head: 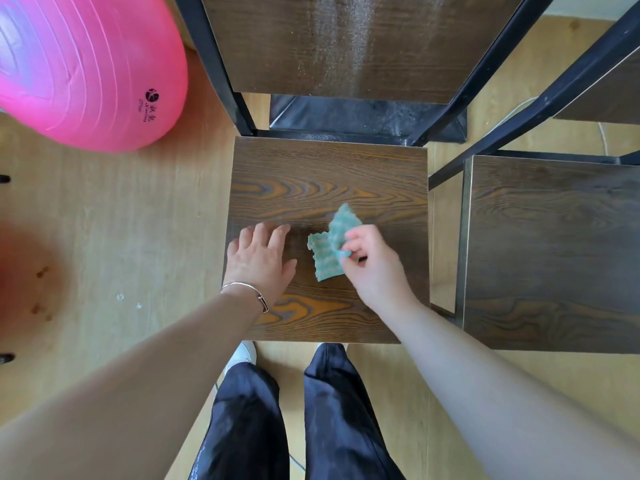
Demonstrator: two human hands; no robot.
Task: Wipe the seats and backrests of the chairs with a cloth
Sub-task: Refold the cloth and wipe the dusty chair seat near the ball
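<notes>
A dark wood-grain chair seat (311, 174) with a black metal frame stands right in front of me. Its backrest (346, 39) rises at the top of the view and shows pale dusty streaks. My right hand (374, 265) pinches a small teal striped cloth (330, 244) that lies crumpled on the seat's middle. My left hand (259, 261), with a thin bracelet at the wrist, rests flat on the seat's left part, fingers spread, a short gap from the cloth.
A second chair with the same seat (554, 254) stands close on the right, its frame bars (540, 109) crossing the upper right. A large pink exercise ball (86, 71) sits on the light wood floor (138, 237) at upper left. My legs stand at the seat's front edge.
</notes>
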